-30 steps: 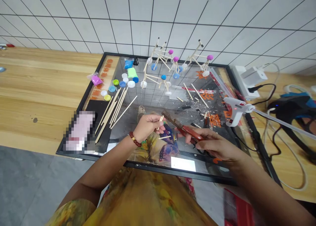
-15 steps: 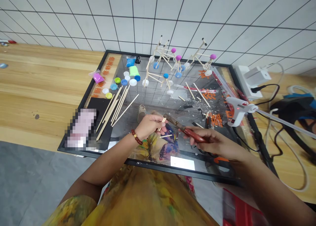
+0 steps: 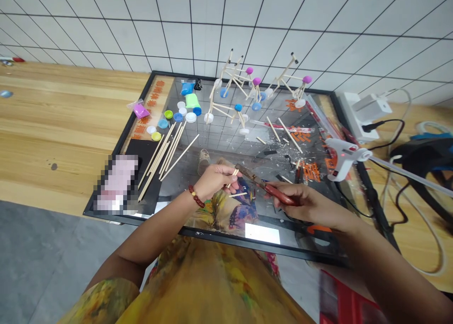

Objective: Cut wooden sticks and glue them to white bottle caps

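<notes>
Pinched in the fingertips of my left hand [image 3: 215, 177] are short pale wooden sticks [image 3: 232, 177]. My right hand [image 3: 307, 201] is wrapped round the red handles of worn metal pliers [image 3: 279, 191]. Their jaws point left and reach the upper ends of the held sticks; whether they touch them I cannot tell. One more short stick [image 3: 238, 194] lies just below my left fingers. Longer wooden sticks [image 3: 166, 154] are bunched on a black sheet [image 3: 138, 149] to the left.
Stick frames with clay balls and round white feet [image 3: 221, 109] stand at the back. Pots of coloured clay [image 3: 191, 117] sit back left, near a blurred phone [image 3: 118, 180]. At right are a white glue gun [image 3: 345, 158], a power strip [image 3: 357, 116] and cables. Stick offcuts [image 3: 290, 135] lie mid-right.
The view has shifted very slightly. Both hands, the pliers and the held sticks stay in nearly the same place.
</notes>
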Demonstrator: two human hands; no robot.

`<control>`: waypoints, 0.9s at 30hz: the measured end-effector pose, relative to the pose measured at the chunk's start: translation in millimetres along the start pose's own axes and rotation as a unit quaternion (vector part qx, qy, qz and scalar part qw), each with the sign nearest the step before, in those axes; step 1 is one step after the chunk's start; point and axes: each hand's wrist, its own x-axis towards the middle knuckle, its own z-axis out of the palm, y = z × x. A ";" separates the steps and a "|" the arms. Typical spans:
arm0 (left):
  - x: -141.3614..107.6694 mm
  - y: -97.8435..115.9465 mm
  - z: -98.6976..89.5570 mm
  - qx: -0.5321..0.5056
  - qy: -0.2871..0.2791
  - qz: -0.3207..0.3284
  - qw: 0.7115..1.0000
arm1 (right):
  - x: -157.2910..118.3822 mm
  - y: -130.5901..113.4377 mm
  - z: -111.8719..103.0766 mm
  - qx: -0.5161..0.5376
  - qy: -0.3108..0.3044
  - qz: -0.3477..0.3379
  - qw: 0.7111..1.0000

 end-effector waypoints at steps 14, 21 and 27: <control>-0.3 -8.0 2.5 -0.005 -0.041 0.092 0.995 | 2.3 -15.1 9.3 -0.126 0.044 0.041 0.990; -6.6 -0.7 7.0 -0.047 -0.007 0.014 0.999 | 9.1 -5.6 23.7 -0.145 0.078 0.009 0.986; -15.0 9.3 8.3 -0.088 -0.037 0.050 0.994 | 12.3 10.0 19.1 -0.226 0.170 0.020 0.959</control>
